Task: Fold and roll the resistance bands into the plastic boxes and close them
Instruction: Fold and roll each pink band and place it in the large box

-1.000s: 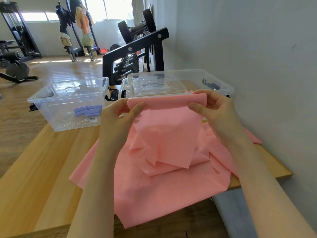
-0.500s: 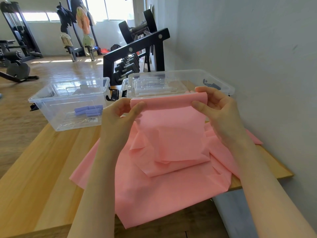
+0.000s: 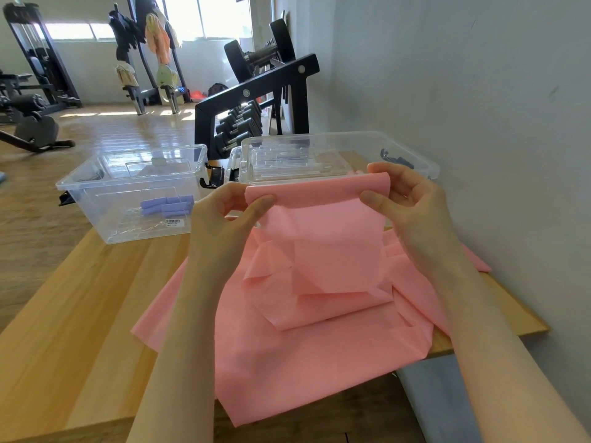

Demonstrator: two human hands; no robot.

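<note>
A wide pink resistance band [image 3: 323,251] is held up above the wooden table [image 3: 80,298], its lower part piled in loose folds and hanging over the near edge. My left hand [image 3: 230,219] pinches the folded top edge at its left corner. My right hand [image 3: 406,203] pinches the same edge at its right corner. Behind the band stands a clear plastic box [image 3: 415,161] with a lid lying on it. To the left an open clear plastic box [image 3: 105,199] holds rolled purple bands [image 3: 168,206].
A grey wall runs close along the table's right side. A black dumbbell rack [image 3: 256,100] stands behind the boxes. Gym machines and a wooden floor fill the far left. Black clips [image 3: 214,177] lie between the two boxes.
Both hands have kept their pinch on the top fold and lifted it slightly. The hanging layers of the band have shifted and settled into a lower fold.
</note>
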